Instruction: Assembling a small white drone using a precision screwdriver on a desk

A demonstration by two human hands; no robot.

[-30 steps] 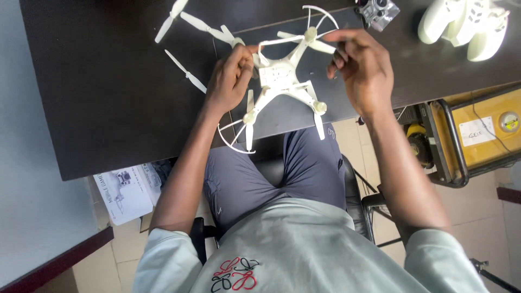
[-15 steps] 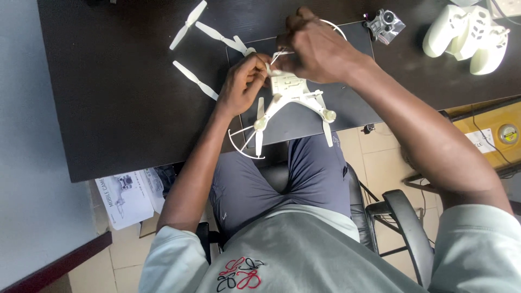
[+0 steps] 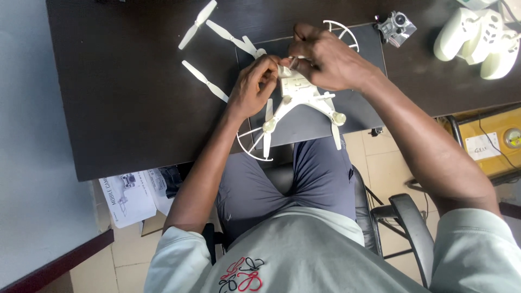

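At frame centre, my left hand (image 3: 252, 87) steadies the white drone (image 3: 298, 100). My right hand (image 3: 325, 62) pinches its top fitting; next calls for careful fingertip work.

Both forearms reach forward from the seated body and meet over the white drone (image 3: 298, 100). The left hand (image 3: 252, 87) curls at the drone's left side, fingers bent inward against its body. The right hand (image 3: 325, 59) arches over the drone's far end, fingertips pinched together, wrist bent.
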